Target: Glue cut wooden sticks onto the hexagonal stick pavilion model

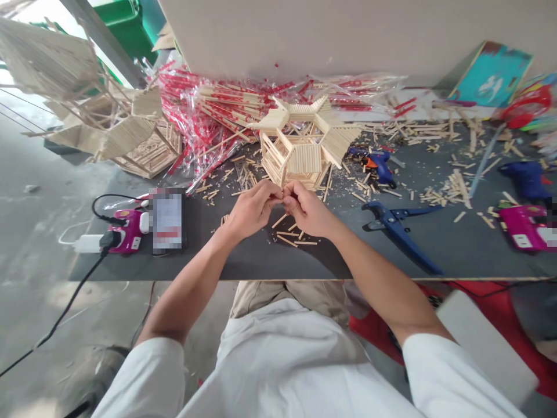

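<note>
My left hand (pixel 252 210) and my right hand (pixel 307 209) meet above the dark tabletop (pixel 209 261), fingertips pinched together on a small wooden stick (pixel 282 194) that is mostly hidden by my fingers. Just beyond them stands a hexagonal pavilion model of pale wooden sticks (pixel 300 154), its near side close to my fingertips. Several cut sticks (pixel 287 235) lie scattered on the table under my hands.
A blue glue gun (pixel 378 165) and blue-handled cutters (pixel 398 229) lie to the right. A magenta power strip (pixel 126 231) and a blurred phone (pixel 167 219) sit left. Red-wrapped sticks in plastic (pixel 209 116) and a larger stick structure (pixel 130 133) fill the back.
</note>
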{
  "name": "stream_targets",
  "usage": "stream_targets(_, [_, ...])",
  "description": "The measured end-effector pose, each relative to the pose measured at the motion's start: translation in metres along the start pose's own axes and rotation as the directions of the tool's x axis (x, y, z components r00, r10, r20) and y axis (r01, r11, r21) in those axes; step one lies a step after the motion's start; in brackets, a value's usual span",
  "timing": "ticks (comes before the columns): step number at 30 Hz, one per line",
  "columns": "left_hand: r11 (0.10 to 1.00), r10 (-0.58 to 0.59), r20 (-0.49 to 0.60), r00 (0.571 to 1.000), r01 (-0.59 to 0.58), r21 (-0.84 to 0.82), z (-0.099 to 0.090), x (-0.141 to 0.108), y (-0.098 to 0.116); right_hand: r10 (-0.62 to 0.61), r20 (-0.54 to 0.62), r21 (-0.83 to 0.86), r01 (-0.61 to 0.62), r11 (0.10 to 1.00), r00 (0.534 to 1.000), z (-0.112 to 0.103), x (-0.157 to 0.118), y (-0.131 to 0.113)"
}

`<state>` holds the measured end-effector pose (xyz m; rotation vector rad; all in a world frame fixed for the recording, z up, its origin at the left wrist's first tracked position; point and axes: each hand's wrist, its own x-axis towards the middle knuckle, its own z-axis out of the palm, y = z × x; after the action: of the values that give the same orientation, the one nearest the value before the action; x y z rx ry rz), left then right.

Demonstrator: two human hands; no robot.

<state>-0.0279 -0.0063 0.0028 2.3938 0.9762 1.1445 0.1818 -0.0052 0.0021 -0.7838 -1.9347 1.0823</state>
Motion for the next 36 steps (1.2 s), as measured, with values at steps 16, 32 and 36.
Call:
stream_targets(16, [0.983, -0.165, -0.115, 0.98, 0.154, -0.101, 0.013, -0.003, 0.0, 0.002, -0.051, -0.13, -0.009, 0.992, 0.999, 0.004, 0.0, 0.006])
stream_targets(32, [0.991, -0.015, -0.208, 0.978, -0.014, -0.136, -0.007, 0.006, 0.012, 0.209, -0.054, 0.476, -0.159, 0.865, 0.976, 0.01, 0.005, -0.001])
stream_targets(36, [0.99, 0.037, -0.209, 0.977, -0.065, -0.126, -0.013, 0.007, 0.016, 0.219, -0.027, 0.556, -0.167, 0.814, 0.975, 0.004, 0.004, -0.005])
